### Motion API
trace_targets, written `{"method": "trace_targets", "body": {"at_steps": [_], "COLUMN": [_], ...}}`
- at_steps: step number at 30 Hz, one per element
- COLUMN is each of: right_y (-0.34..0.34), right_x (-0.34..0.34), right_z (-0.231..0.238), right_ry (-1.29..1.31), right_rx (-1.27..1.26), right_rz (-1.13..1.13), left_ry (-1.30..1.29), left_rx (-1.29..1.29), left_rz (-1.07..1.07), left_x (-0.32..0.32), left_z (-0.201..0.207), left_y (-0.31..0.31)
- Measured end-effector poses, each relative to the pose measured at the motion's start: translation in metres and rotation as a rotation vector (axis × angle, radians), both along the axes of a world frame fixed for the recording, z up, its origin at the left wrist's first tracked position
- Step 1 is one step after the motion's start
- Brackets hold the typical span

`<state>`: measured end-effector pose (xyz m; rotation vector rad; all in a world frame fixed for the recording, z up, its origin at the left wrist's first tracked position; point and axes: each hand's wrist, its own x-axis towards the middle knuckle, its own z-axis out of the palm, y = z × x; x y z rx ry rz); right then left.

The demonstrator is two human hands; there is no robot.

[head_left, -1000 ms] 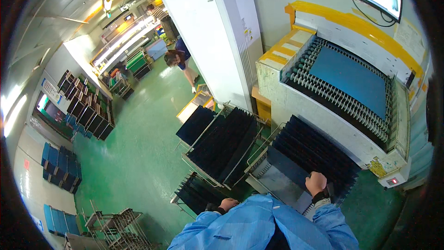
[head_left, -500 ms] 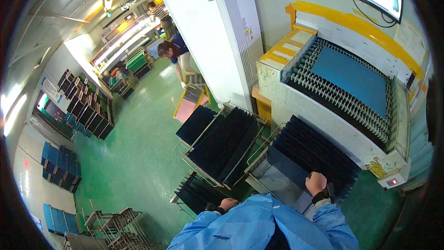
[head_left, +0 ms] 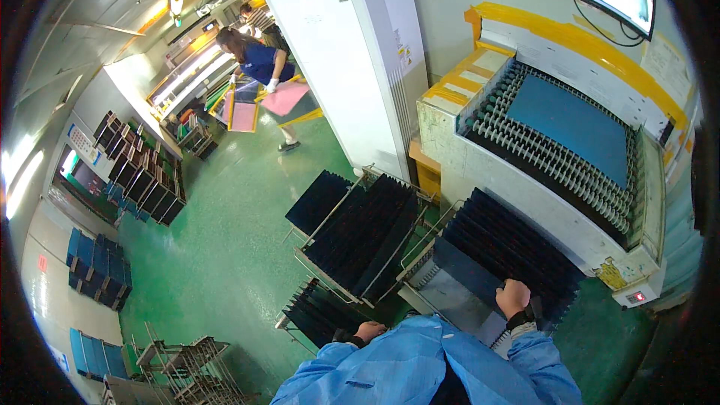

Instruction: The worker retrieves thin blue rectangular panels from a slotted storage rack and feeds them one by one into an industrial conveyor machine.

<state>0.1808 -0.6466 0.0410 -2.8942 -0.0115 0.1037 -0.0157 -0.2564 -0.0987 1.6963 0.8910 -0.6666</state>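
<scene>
My right hand (head_left: 513, 298) is closed at the upper edge of a dark blue panel (head_left: 466, 264), the front one in a metal rack (head_left: 420, 296) at the right. Behind that panel, several more dark panels (head_left: 517, 247) stand close together on edge. In front of it lies the rack's bare grey floor. My left hand (head_left: 370, 331) is low beside my blue gown, next to a smaller rack of dark panels (head_left: 322, 313); its fingers are mostly hidden.
Another rack of dark panels (head_left: 364, 232) stands ahead. A roller machine (head_left: 540, 172) carrying a blue panel (head_left: 574, 127) is at the right, beside a tall white cabinet (head_left: 337, 52). Metal racks (head_left: 191, 371) stand lower left. A co-worker (head_left: 259, 64) holds yellow-edged frames with pink sheets.
The co-worker has straightened up and moved left, lifting the yellow-edged frames off the floor. Both my hands and the panels near them stay where they were.
</scene>
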Motion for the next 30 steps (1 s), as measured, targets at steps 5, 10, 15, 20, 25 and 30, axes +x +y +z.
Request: {"method": "trace_targets", "body": {"at_steps": [5, 10, 15, 20, 25, 30], "right_y": [0.001, 0.005, 0.000, -0.001, -0.002, -0.001], "right_x": [0.000, 0.001, 0.000, 0.002, 0.004, 0.005], "right_z": [0.003, 0.006, 0.004, 0.002, 0.000, 0.002], "right_ry": [0.014, 0.004, 0.013, 0.000, 0.019, 0.028], "right_rx": [-0.004, 0.018, 0.010, 0.021, 0.004, -0.004], "right_rz": [-0.001, 0.008, 0.004, 0.016, 0.001, -0.010], "left_ry": [-0.008, -0.048, -0.035, -0.046, -0.047, -0.005], "left_rx": [0.023, -0.041, 0.016, -0.005, -0.012, 0.021], "left_rz": [-0.021, 0.042, -0.043, 0.011, 0.001, -0.006], "left_x": [-0.001, -0.013, -0.004, -0.006, -0.003, -0.003], "left_z": [-0.008, -0.045, -0.036, -0.042, -0.033, -0.033], "left_y": [0.003, 0.014, 0.009, 0.010, 0.006, 0.005]}}
